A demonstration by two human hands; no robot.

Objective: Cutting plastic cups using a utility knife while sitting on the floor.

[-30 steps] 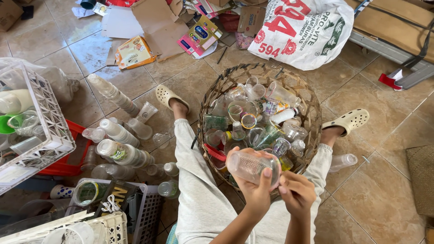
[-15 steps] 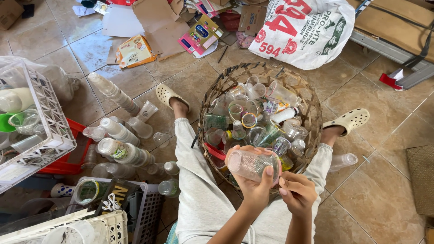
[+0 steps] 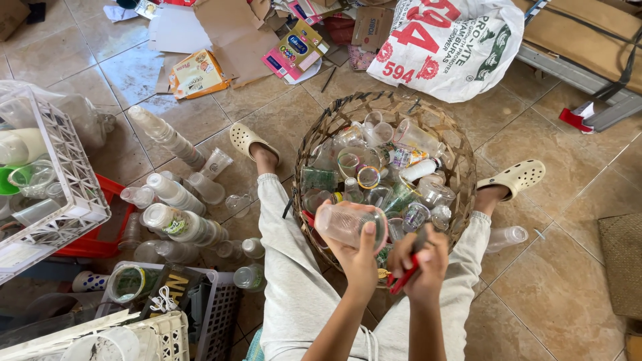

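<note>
Above basket [image 3: 314, 144], cup [image 3: 348, 224] (left-held) beside hands.

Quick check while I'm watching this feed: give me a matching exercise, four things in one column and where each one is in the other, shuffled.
Things:
1. clear cup
2. red tool
3. basket
4. white sack

Places:
A. between the legs
B. in the right hand
C. floor beyond the basket
D. in the left hand

Pairs: 1-D, 2-B, 3-A, 4-C
</note>
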